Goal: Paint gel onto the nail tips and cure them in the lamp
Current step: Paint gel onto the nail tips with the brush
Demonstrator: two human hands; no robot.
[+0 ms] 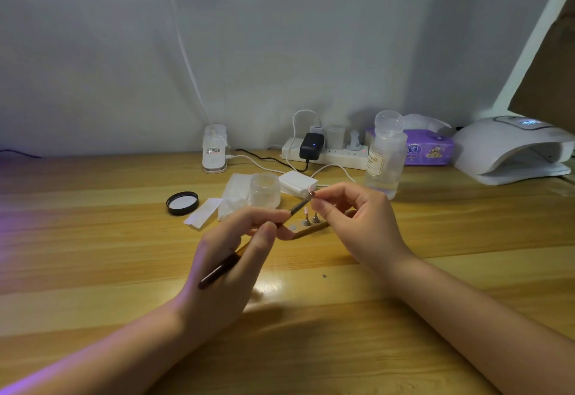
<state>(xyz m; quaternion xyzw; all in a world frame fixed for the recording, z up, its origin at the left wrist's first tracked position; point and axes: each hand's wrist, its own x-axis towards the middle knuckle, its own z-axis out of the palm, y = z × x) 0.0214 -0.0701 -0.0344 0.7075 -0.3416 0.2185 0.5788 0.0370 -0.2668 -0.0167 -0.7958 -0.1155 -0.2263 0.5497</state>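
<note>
My left hand (236,248) grips a dark-handled gel brush (217,271), whose tip points up and right. The brush tip meets a small pale nail tip (311,190) on a little holder, which my right hand (357,220) pinches between thumb and forefinger above the table. Beneath the hands lies a wooden stand (311,229) with two small metal holders; one carries a pink nail tip (306,211). The white curing lamp (513,151) sits at the far right, its opening facing left.
A small clear jar (265,190) stands behind the hands, with its black lid (182,203) to the left. A clear liquid bottle (385,158), a power strip (326,153), a purple tissue pack (429,150), a white wipe (233,198) and a desk-lamp base (214,153) line the back.
</note>
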